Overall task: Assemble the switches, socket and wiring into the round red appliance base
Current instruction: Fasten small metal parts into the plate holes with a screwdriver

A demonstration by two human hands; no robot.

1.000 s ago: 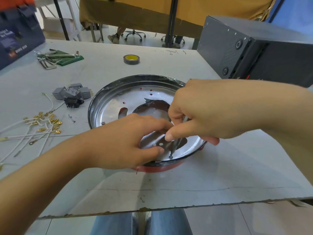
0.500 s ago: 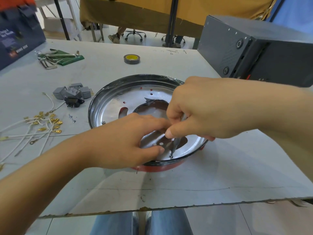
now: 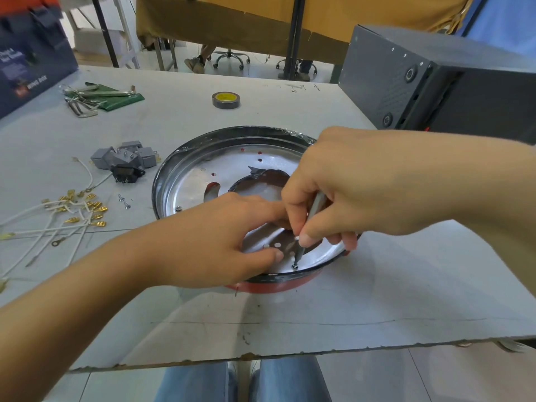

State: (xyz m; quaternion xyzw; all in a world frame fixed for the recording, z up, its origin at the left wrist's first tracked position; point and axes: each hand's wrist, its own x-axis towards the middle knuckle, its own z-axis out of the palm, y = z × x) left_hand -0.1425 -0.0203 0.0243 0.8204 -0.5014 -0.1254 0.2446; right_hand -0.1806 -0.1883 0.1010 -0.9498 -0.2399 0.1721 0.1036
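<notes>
Overhead, grey worktable [image 3: 290, 309] (chipped edge)

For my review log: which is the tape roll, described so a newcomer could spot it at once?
Start at the round red base with the shiny pan in the middle of the grey table. Look past its far rim toward the table's back edge: the tape roll lies flat there, alone. It is the only small ring, dark outside with a yellow core, right of the green pouch of hex keys.

Black box [image 3: 452, 91] (right), open tabletop [image 3: 377, 309] nearside
</notes>
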